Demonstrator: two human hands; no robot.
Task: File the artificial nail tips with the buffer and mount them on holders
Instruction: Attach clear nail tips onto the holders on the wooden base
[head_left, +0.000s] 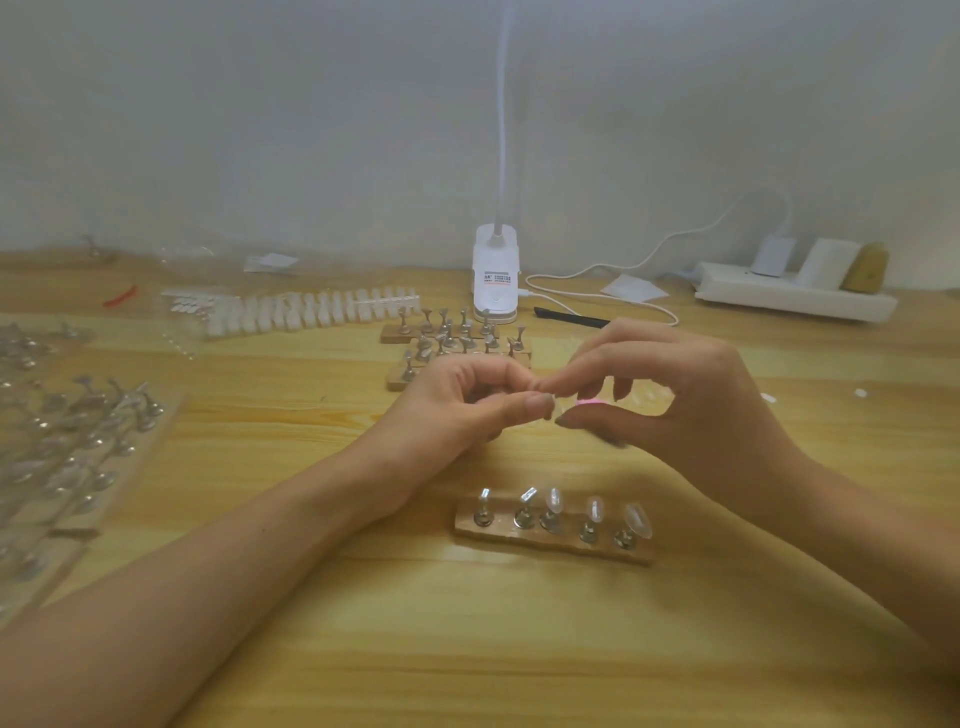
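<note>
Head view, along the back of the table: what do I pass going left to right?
Red strip → row of white nail tips → white lamp base → black stick → white power strip.

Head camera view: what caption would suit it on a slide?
Left hand and right hand pinch a small clear nail tip beyond a wooden holder strip carrying three tips.

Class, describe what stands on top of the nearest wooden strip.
Five metal holders: the right three carry clear nail tips, the left two are bare. The tips hide those holders' tops.
</note>
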